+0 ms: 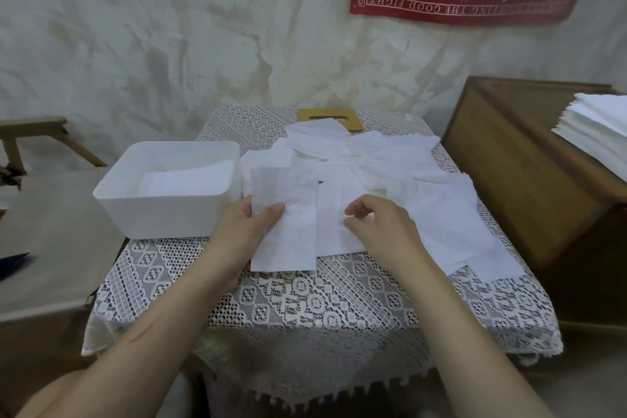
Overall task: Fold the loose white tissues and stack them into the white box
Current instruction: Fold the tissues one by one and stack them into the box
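Note:
A folded white tissue point(288, 231) is lifted a little above the lace-covered table point(305, 302); my left hand point(244, 231) pinches its left edge, thumb on top. My right hand point(376, 227) hovers with curled fingers over another tissue point(334, 214) lying just to the right; whether it pinches it is unclear. Several loose white tissues point(390, 163) lie spread over the table's far and right parts. The white box point(169, 190) stands at the table's left edge with folded tissues point(183, 180) lying flat inside.
A wooden lid with a slot point(330, 117) lies at the table's back, partly under tissues. A wooden cabinet point(529, 163) stands to the right, with a tall stack of white tissues point(597, 125) on it. A beige chair seat point(51, 231) is to the left.

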Motion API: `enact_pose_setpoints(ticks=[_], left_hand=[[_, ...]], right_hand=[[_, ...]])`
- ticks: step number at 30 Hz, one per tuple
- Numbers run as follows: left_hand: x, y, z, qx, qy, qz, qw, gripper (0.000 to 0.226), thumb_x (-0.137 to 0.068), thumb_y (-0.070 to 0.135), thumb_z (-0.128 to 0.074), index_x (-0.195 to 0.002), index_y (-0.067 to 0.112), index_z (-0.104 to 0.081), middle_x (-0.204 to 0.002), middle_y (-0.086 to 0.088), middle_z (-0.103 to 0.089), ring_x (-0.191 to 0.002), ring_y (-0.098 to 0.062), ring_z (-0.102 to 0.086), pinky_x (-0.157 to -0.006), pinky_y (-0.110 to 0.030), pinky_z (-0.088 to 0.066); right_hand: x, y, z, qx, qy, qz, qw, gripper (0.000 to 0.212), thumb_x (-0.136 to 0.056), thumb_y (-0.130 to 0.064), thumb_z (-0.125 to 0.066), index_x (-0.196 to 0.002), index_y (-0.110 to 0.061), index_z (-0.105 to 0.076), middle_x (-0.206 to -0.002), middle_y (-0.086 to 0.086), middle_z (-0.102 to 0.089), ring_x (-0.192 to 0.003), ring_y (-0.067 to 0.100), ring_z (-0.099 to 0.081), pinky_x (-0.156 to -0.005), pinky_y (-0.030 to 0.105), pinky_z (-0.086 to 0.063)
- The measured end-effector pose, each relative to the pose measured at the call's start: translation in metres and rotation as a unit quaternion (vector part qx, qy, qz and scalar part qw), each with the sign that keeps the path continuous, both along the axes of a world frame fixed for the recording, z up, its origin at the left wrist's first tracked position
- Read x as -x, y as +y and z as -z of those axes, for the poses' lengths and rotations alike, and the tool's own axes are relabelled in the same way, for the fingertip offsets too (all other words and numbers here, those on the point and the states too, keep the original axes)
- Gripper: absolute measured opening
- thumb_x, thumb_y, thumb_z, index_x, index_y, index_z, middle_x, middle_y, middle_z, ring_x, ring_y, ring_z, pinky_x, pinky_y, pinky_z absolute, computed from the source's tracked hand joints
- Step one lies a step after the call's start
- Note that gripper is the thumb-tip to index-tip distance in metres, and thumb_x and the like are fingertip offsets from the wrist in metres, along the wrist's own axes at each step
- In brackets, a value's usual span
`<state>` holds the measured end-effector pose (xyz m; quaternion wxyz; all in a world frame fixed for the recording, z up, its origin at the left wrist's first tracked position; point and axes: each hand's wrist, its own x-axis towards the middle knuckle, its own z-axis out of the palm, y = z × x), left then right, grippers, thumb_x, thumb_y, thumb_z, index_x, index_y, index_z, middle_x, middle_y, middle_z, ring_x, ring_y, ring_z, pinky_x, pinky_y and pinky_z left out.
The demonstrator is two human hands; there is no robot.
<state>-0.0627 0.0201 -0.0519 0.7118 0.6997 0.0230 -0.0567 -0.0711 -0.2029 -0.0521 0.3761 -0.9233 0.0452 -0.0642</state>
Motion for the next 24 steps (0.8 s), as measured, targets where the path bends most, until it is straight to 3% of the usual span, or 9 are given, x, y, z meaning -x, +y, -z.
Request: enact_pose_setpoints(ticks=[5,12,15,19,24], left_hand=[[0.002,-0.002,0.000,0.025,0.006,0.004,1.000,0.011,-0.101,0.018,-0.063,-0.106,0.014,-0.072,-0.099,-0.001,-0.081,-0.086,-0.020,-0.078,-0.065,-0.034,-0.063],[-0.003,-0.002,0.006,0.043,0.013,-0.004,0.999,0.013,-0.101,0.018,-0.063,-0.111,0.015,-0.071,-0.102,-0.003,-0.081,-0.091,-0.025,-0.078,-0.068,-0.039,-0.061],[-0.006,-0.003,0.007,0.042,0.014,-0.001,0.999,0.014,-0.101,0.019,-0.063,-0.111,0.015,-0.071,-0.102,-0.003,-0.080,-0.091,-0.026,-0.078,-0.066,-0.039,-0.060],[-0.010,-0.003,0.009,0.034,0.007,-0.008,0.999,0.012,-0.100,0.018,-0.064,-0.109,0.016,-0.072,-0.102,-0.001,-0.081,-0.093,-0.023,-0.078,-0.076,-0.040,-0.060],[-0.009,-0.004,0.008,0.030,0.005,-0.003,1.000,0.011,-0.101,0.018,-0.064,-0.109,0.017,-0.072,-0.102,0.001,-0.081,-0.092,-0.021,-0.078,-0.075,-0.038,-0.060]], right_hand=[[0.002,0.000,0.007,0.077,0.023,-0.020,0.997,0.032,-0.095,-0.031,-0.063,-0.126,-0.028,-0.062,-0.124,-0.005,-0.056,-0.102,0.016,-0.056,-0.080,0.029,-0.037],[-0.008,0.004,0.011,0.110,0.013,-0.001,0.994,0.040,-0.097,-0.033,-0.059,-0.137,-0.026,-0.056,-0.137,0.000,-0.052,-0.115,0.026,-0.059,-0.092,0.038,-0.047],[-0.018,0.006,0.011,0.136,0.007,0.013,0.991,0.036,-0.096,-0.034,-0.061,-0.131,-0.025,-0.059,-0.127,0.002,-0.055,-0.108,0.028,-0.061,-0.086,0.039,-0.049],[-0.028,0.011,0.011,0.178,-0.021,0.031,0.983,0.012,-0.096,-0.028,-0.059,-0.103,-0.024,-0.067,-0.102,-0.002,-0.060,-0.092,0.024,-0.062,-0.071,0.034,-0.048],[-0.026,0.013,0.004,0.140,-0.042,0.015,0.989,0.013,-0.097,-0.026,-0.056,-0.098,-0.024,-0.068,-0.095,-0.005,-0.068,-0.087,0.020,-0.061,-0.072,0.035,-0.049]])
